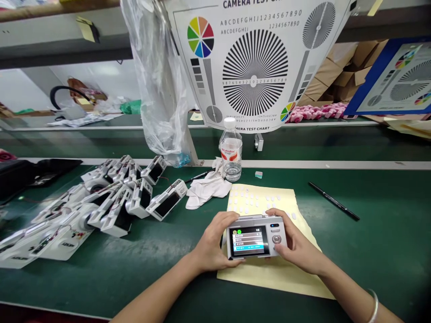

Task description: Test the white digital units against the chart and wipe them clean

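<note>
Left hand (211,246) and right hand (299,247) are pinching a digital camera (256,238) between their fingers (225,219). A capped plastic bottle (230,151) is standing near the tabletop (377,242)'s rear edge.

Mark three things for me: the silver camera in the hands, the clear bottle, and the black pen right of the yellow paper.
Silver camera (255,237): head view, on its lit rear screen.
Clear bottle (230,154): head view, on its label.
Black pen (333,201): head view, mid-barrel.

Menu text (247,240) on camera (257,237) illegibly small; test chart (255,72) cut off above.
</note>
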{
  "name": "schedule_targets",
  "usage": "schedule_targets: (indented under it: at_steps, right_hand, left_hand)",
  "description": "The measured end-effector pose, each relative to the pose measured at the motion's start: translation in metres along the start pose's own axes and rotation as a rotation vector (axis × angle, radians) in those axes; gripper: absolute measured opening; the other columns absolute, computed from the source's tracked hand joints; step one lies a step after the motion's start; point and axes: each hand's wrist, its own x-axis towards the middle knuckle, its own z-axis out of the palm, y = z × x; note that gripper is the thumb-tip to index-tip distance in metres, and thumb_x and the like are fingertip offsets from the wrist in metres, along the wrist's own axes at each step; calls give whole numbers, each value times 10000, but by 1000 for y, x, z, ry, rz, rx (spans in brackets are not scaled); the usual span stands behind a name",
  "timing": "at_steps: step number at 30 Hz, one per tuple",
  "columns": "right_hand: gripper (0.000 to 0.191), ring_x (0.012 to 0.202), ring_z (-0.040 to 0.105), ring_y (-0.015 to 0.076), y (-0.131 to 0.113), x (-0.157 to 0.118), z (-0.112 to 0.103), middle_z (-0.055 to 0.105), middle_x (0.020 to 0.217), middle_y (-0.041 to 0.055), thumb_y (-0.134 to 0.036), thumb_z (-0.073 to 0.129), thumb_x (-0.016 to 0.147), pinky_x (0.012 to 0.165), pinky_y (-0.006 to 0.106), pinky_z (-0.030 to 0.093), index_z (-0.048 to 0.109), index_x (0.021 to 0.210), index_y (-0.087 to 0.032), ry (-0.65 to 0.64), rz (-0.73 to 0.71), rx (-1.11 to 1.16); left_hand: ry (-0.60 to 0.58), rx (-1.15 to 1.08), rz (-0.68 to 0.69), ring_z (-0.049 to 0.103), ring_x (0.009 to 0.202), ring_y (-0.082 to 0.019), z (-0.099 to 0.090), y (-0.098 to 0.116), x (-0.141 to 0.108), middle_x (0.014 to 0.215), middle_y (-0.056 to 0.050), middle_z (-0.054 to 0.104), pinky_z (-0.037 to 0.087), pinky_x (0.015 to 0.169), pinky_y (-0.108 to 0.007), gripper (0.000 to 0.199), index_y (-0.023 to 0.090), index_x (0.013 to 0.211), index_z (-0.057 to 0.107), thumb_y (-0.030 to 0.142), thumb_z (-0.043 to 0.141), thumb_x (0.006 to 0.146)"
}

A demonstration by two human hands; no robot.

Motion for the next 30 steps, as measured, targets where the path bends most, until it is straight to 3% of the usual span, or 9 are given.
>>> schedule_targets:
  at_steps: [3, 8, 14, 20, 30]
  right_hand:
    - [627, 864, 567, 179, -2, 1, 2, 459, 1127, 64, -209, 619, 768, 715, 347, 557, 219, 1242, -303, 25, 32, 26]
    - [666, 976, 554, 227, -3, 0, 3, 458, 1147, 82, -260, 640, 767, 746, 376, 561, 208, 1274, -290, 24, 21, 16]
    - [642, 844, 590, 183, -7, 0, 7, 497, 1118, 64, -312, 661, 760, 661, 339, 580, 242, 1246, -299, 66, 20, 73]
    - [646, 855, 594, 193, -5, 2, 8, 505, 1118, 66, -306, 666, 741, 638, 327, 573, 251, 1236, -294, 91, 20, 78]
    - [651, 771, 580, 140, -4, 1, 8, 496, 1111, 52, -241, 652, 743, 628, 290, 564, 246, 1250, -287, 97, 11, 77]
  left_hand:
    - [3, 4, 11, 533, 1086, -296, -1, 0, 0, 1165, -131, 535, 483, 908, -481, 760, 244, 1301, 345, 350, 741, 661]
    - [-1, 3, 1, 541, 1078, -285, -1, 2, 1, 1161, -122, 538, 483, 919, -464, 758, 234, 1286, 348, 344, 747, 651]
    - [-30, 3, -109, 483, 1176, -304, -1, 3, -1, 1247, -134, 470, 442, 983, -482, 821, 231, 1320, 278, 394, 744, 664]
    - [-92, -19, -240, 534, 1098, -287, 0, -1, -4, 1205, -111, 482, 484, 929, -452, 856, 242, 1310, 271, 446, 764, 640]
    - [-9, 29, -129, 542, 1066, -265, 1, -1, -2, 1160, -101, 520, 494, 893, -402, 775, 240, 1297, 320, 324, 738, 649]
